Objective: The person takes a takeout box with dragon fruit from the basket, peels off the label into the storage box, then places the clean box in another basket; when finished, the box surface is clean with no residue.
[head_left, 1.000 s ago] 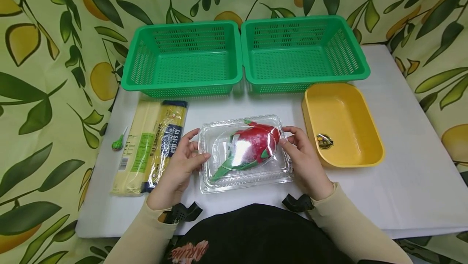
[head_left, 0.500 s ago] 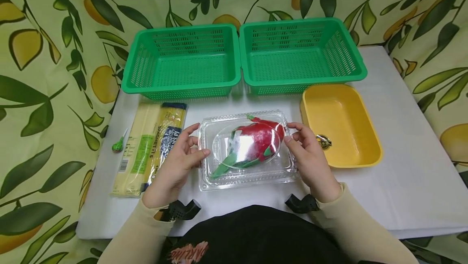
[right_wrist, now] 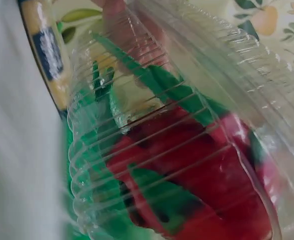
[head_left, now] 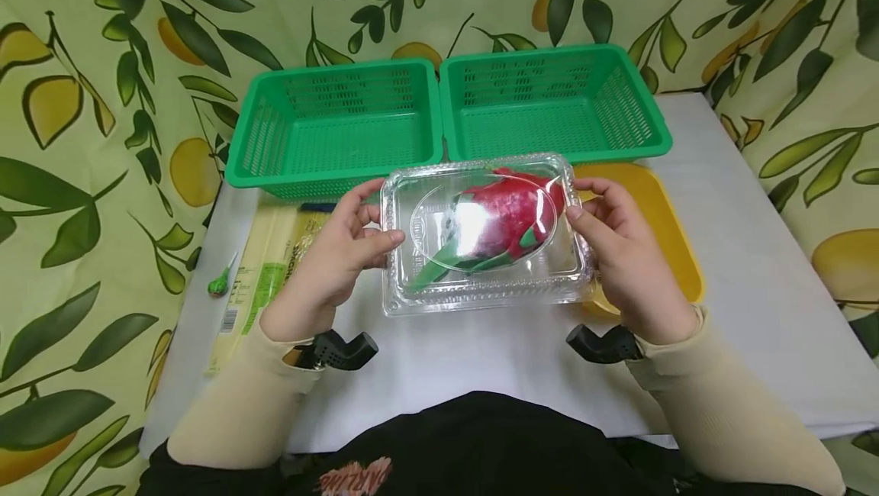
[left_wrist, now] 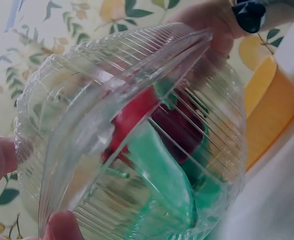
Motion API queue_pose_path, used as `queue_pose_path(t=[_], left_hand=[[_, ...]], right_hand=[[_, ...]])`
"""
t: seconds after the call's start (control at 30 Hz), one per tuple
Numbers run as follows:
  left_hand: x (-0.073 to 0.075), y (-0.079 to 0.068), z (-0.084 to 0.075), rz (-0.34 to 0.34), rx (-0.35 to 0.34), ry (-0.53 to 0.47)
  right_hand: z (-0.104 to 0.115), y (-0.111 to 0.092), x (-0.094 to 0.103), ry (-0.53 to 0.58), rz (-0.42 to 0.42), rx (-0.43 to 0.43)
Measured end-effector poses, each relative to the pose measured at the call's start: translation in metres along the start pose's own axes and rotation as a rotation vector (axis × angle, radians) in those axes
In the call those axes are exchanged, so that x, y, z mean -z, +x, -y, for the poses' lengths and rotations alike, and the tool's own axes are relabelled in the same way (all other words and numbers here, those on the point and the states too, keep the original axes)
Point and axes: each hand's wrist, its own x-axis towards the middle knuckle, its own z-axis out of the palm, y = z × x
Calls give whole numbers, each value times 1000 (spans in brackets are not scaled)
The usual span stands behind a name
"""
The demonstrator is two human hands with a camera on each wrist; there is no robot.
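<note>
Both hands hold a clear plastic clamshell box (head_left: 405,282) above the table, its lid closed. Inside lies a red dragon fruit (head_left: 504,214) with green scales, seen through the lid and, in both wrist views, through the ribbed walls. My left hand (head_left: 336,259) pinches the box's left edge, thumb on top and fingers behind. At the right edge, my right hand (head_left: 628,252) grips it the same way. In the left wrist view the left thumb (left_wrist: 64,227) presses the rim. The box partly covers the yellow bin (head_left: 666,229).
Two green baskets (head_left: 336,177) (head_left: 559,154) stand side by side at the back. Packs of pasta (head_left: 250,290) lie at the left, partly behind the left arm. A small green lollipop-like item (head_left: 219,284) lies beside them on the white table (head_left: 467,374).
Both hands have lifted the box off the table and carried it up and slightly right, toward the baskets. It now overlaps the yellow bin in view.
</note>
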Motion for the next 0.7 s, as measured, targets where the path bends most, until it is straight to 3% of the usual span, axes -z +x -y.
queue_pose_path(t=[0.17, 0.37, 0.7], left_hand=[[-9, 26, -22, 14, 7, 31], [-18, 61, -41, 24, 54, 77], [-37, 120, -64, -14, 93, 49]], right_hand=[[13, 14, 14, 91, -23, 44], [26, 36, 28, 138, -64, 34], [48, 86, 57, 13, -131, -33]])
